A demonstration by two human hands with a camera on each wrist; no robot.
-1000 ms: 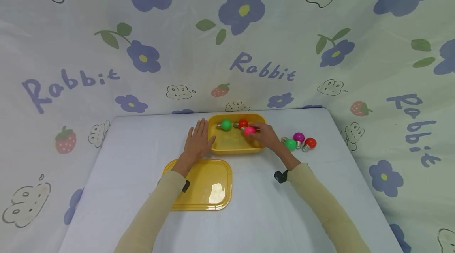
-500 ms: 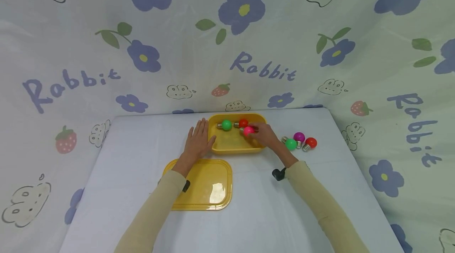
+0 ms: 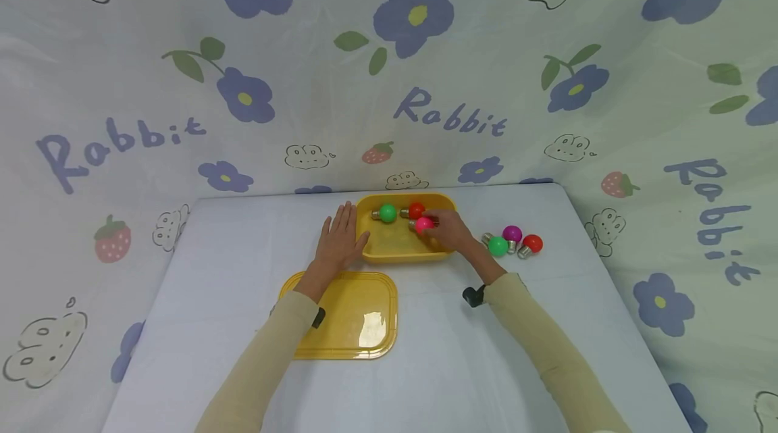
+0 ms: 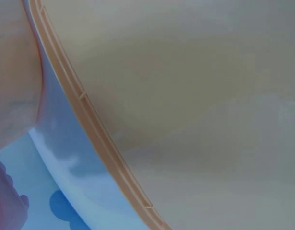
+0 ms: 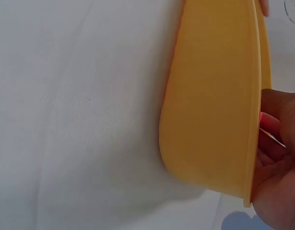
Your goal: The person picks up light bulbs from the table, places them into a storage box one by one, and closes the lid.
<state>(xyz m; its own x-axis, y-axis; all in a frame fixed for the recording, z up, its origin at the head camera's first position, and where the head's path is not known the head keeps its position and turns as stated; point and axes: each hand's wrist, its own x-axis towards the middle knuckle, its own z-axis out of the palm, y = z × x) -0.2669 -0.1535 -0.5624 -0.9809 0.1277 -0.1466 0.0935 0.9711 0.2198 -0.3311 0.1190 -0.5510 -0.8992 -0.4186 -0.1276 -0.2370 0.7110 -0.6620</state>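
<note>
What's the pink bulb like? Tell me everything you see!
The pink bulb has a bright, round globe and a silvery, metal-looking base pointing left. It is sideways inside the yellow box, just in front of a red bulb. The right hand holds its right side; whether it touches the box's floor, I can't tell.

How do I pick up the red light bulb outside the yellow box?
I'd pinch the round end of that red light bulb, coming from the right: its metal base points left and nearer, while the purple bulb and green bulb crowd its left.
</note>
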